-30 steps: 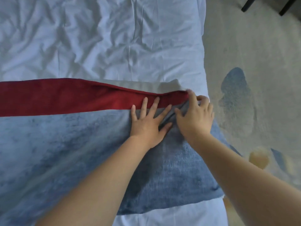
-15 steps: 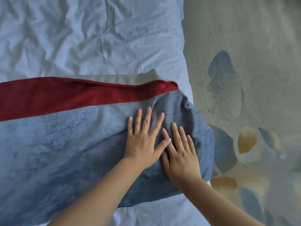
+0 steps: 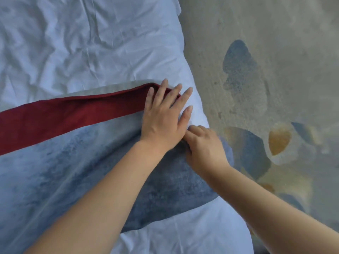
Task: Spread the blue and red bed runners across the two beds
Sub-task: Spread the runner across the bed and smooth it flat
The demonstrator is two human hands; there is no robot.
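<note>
A bed runner lies across the white bed (image 3: 91, 43), a wide blue band (image 3: 73, 171) nearest me and a narrow red band (image 3: 64, 114) along its far side. Its right end reaches the bed's right edge. My left hand (image 3: 165, 114) lies flat with fingers spread on the runner's far right corner, covering the end of the red band. Just below it, my right hand (image 3: 203, 145) has its fingers curled into the blue cloth at the bed's edge, pinching the runner's end.
Right of the bed is a grey carpet (image 3: 275, 52) with blue and ochre patches. The white sheet is wrinkled above the runner and shows again below it near me.
My left hand slid from the blue band up to the red corner. My right hand went from flat on the blue cloth to gripping its edge. The view tilted.
</note>
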